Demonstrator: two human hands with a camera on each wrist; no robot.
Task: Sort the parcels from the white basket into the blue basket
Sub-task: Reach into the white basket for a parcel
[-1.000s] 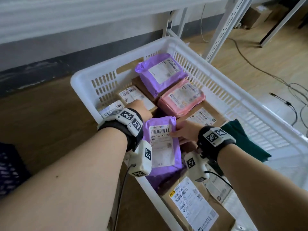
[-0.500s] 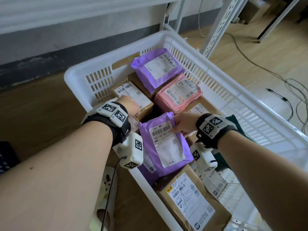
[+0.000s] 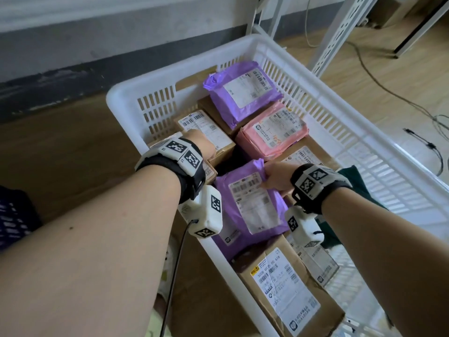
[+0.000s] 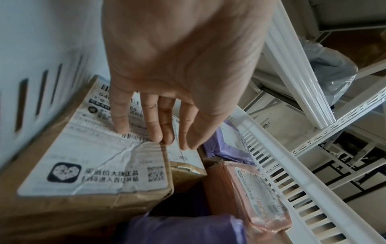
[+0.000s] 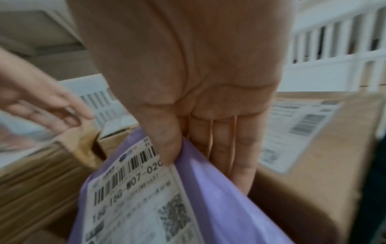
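At the left edge of the head view a dark blue patterned shape (image 3: 12, 220) sits on the floor; whether it is the blue basket I cannot tell. Next, the left hand (image 4: 177, 66) reaches into the white basket (image 3: 116, 98), its fingers (image 4: 155, 122) straight and resting on the label of a brown box (image 4: 87, 173). This looks like steadying or feeling for an edge, not a grip. Right of it, the right hand (image 5: 188, 99) pinches the top corner of a purple mailer (image 5: 146, 198), thumb over the label, fingers underneath, so the soft bag tilts up from the boxes below it, probably ready to lift out. Beyond lie a pink mailer (image 3: 272, 130) and a second purple bag (image 3: 243, 91), untouched. Every parcel seen is in the white basket.
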